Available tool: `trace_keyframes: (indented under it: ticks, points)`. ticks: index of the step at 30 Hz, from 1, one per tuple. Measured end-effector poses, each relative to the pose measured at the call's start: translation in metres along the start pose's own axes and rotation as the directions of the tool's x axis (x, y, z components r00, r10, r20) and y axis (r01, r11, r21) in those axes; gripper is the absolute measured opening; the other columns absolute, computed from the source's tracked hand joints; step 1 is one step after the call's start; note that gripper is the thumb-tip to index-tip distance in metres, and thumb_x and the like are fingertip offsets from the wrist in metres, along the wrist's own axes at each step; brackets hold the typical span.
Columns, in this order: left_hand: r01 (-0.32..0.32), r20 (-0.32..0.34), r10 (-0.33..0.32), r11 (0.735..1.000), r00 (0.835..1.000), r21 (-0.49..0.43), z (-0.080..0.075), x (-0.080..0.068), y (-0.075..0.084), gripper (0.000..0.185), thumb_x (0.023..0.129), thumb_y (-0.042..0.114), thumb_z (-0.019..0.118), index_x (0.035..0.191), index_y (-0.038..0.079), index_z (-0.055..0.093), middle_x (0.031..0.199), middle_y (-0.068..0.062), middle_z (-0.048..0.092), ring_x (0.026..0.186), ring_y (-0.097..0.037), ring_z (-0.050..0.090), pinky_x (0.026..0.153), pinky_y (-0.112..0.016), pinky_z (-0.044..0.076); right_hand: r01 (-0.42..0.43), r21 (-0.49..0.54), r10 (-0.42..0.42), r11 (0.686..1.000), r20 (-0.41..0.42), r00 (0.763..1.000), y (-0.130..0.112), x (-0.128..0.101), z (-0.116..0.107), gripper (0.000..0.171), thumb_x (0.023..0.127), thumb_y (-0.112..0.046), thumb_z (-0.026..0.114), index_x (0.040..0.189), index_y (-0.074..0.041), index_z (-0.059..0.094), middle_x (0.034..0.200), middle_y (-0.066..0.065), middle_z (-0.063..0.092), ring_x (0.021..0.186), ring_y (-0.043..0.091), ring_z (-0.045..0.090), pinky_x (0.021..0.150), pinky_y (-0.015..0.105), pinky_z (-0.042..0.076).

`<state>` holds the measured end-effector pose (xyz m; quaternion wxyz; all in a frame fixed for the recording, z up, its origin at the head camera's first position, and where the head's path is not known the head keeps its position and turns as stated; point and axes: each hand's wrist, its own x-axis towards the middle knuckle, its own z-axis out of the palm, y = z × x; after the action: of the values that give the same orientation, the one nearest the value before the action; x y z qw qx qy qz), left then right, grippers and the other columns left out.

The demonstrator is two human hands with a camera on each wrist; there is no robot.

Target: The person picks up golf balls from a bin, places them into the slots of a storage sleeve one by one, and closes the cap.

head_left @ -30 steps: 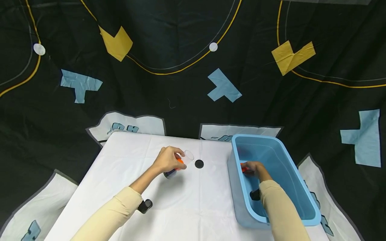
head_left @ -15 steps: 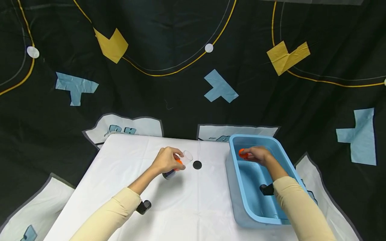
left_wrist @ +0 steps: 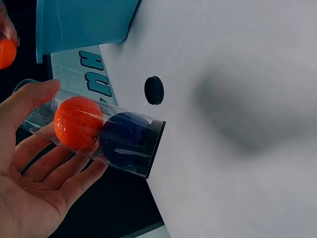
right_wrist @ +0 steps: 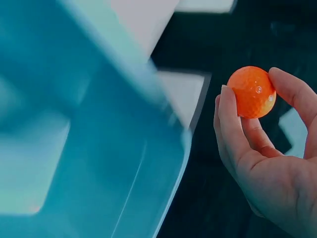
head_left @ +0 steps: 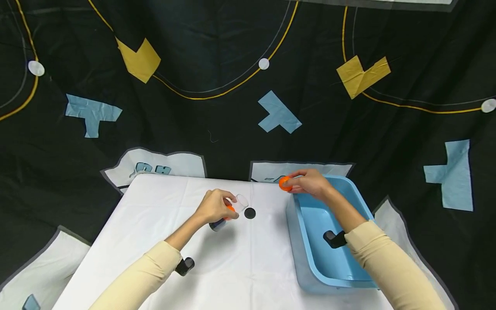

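My left hand (head_left: 215, 206) (left_wrist: 34, 163) grips a clear plastic tube (head_left: 230, 212) (left_wrist: 94, 130), tilted with its lower end on the white table (head_left: 232, 262). Inside it sit an orange ball (left_wrist: 78, 122) and, below that, a dark blue ball (left_wrist: 126, 137). My right hand (head_left: 308, 183) (right_wrist: 262, 148) pinches an orange golf ball (head_left: 285, 183) (right_wrist: 251, 92) between thumb and fingers, above the far left corner of the blue bin (head_left: 310, 241) (right_wrist: 89, 148). The ball hangs to the right of the tube's open top end.
A small black disc (head_left: 249, 212) (left_wrist: 154, 90) lies on the table just right of the tube. The blue bin stands at the table's right side. Black wrist-camera mounts (head_left: 184, 265) show under both sleeves. A dark patterned cloth (head_left: 217, 107) covers the floor beyond.
My right hand has lifted the orange ball out of the bin and carried it up and left past the bin's far corner. The left hand and tube have stayed put.
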<state>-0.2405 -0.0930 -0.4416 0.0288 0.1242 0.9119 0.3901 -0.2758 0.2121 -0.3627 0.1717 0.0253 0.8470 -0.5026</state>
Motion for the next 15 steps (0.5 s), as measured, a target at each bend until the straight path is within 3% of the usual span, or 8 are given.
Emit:
trace_keyframes:
  ticks: [8,15]
  points:
    - [0.003,0.010,-0.003,1.000,1.000,-0.007,0.002,0.000,0.003,0.033,0.065,0.018,0.092,0.095,0.013,0.078,0.084,-0.004,0.077,0.080,-0.016,0.069,0.068,-0.028,0.055,0.027,0.046,-0.031,0.999,0.084,0.996,-0.016,0.004,0.059,0.039,0.086,-0.013,0.079,0.119,0.003,0.066,0.116,0.022,0.071,0.099,0.033,0.075,0.092,0.040,0.058]
    - [-0.007,0.020,0.007,1.000,1.000,-0.006,0.002,0.001,0.006,0.033,0.066,0.019,0.092,0.095,0.013,0.079,0.082,-0.003,0.077,0.078,-0.015,0.069,0.068,-0.028,0.054,0.065,0.066,-0.073,0.996,0.140,0.987,-0.017,0.006,0.084,0.036,0.087,-0.010,0.077,0.119,0.005,0.067,0.114,0.020,0.071,0.096,0.031,0.075,0.094,0.044,0.057]
